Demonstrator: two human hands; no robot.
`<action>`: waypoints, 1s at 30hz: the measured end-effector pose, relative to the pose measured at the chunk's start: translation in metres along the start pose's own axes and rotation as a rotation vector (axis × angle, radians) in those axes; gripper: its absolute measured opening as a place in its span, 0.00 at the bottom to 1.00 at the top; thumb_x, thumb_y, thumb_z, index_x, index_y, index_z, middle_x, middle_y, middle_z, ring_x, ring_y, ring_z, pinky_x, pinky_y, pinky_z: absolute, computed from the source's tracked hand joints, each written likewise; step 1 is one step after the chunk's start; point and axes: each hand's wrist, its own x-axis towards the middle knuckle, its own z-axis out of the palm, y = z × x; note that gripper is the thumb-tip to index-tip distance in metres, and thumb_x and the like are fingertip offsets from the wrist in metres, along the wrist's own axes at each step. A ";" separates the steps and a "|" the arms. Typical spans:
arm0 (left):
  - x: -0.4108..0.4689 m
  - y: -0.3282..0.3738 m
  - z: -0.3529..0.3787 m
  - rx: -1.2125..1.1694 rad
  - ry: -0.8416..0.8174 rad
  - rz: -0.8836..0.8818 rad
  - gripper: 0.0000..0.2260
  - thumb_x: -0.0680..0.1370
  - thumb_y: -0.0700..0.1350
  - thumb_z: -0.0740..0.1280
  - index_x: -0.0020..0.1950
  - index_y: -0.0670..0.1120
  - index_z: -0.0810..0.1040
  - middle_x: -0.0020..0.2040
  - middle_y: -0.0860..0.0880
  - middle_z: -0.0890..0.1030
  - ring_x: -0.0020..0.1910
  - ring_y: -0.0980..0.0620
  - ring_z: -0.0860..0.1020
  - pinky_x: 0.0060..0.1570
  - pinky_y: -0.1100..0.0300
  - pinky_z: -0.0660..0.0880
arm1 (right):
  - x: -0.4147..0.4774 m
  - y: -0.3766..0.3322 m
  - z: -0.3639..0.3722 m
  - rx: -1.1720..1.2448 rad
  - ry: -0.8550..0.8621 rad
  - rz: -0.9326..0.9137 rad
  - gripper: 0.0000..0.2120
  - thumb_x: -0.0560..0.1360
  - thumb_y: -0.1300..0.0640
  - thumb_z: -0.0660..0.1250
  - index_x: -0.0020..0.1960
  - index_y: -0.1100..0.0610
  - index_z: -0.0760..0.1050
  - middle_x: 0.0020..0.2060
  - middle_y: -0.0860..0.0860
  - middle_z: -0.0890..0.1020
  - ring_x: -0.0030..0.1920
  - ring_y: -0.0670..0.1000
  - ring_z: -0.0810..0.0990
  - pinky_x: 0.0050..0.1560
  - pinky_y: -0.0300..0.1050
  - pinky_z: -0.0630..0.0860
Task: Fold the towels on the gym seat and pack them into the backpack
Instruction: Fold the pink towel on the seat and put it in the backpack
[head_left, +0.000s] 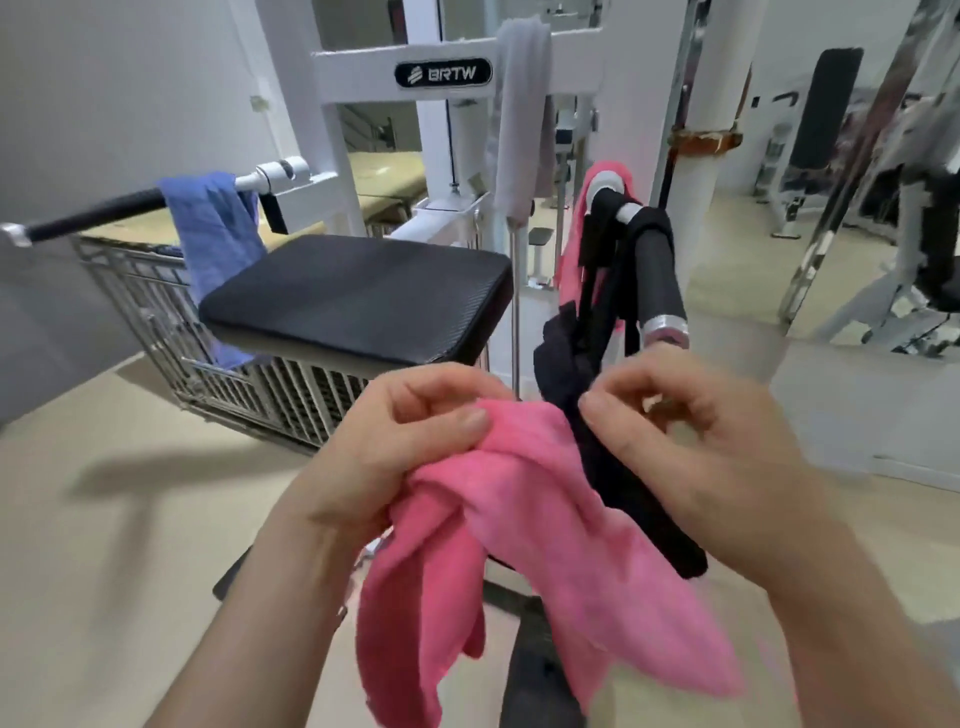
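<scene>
While the left hand (410, 441) grips the bunched top of a pink towel (545, 519) with its thumb pressed over curled fingers, the right hand (691, 431) is curled too, and its thumb and fingertips appear to pinch the edge of a black backpack (566, 364). The motion blur leaves that grip a little uncertain. The towel is held in the air in the near middle of the scene, not on anything. It is crumpled rather than folded, and its long axis falls from the left hand down and toward the near right, with two loose tails hanging below. The backpack touches the towel's right side and seems to hang by its straps from the padded handle (657, 280) on the right.

The relation that matters is where the gym seat (358, 296) lies from the hands: farther away and to the left, well apart from the towel, and its black pad looks bare. The left hand is the nearer one to it and already carries the towel's weight. My judgement is that the towel has to go forward and left onto the pad before any fold can be made — putting it into the bag as it is would skip that step.

A blue towel (218, 244) drapes over the far left bar, a grey towel (519, 119) hangs on the machine frame, and a second pink towel (576, 244) hangs behind the right handle.
</scene>
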 end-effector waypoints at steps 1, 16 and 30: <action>-0.011 0.007 -0.001 0.088 -0.019 -0.007 0.08 0.68 0.44 0.77 0.45 0.46 0.84 0.39 0.50 0.84 0.38 0.55 0.81 0.38 0.65 0.76 | -0.003 -0.010 0.017 0.127 -0.110 0.034 0.12 0.69 0.42 0.68 0.52 0.41 0.78 0.44 0.42 0.80 0.48 0.40 0.79 0.45 0.31 0.74; -0.222 0.087 -0.145 0.611 0.152 -0.263 0.13 0.64 0.50 0.77 0.31 0.47 0.73 0.29 0.51 0.71 0.28 0.55 0.68 0.27 0.63 0.65 | -0.012 -0.115 0.222 0.165 -0.424 -0.181 0.04 0.70 0.58 0.74 0.43 0.49 0.83 0.42 0.47 0.80 0.44 0.45 0.79 0.47 0.37 0.75; -0.224 0.094 -0.203 -0.174 0.474 -0.067 0.12 0.67 0.50 0.73 0.36 0.42 0.79 0.33 0.41 0.77 0.33 0.45 0.75 0.41 0.56 0.74 | 0.049 -0.138 0.275 0.621 -0.561 0.102 0.09 0.78 0.56 0.65 0.45 0.56 0.83 0.34 0.54 0.80 0.37 0.52 0.79 0.39 0.45 0.80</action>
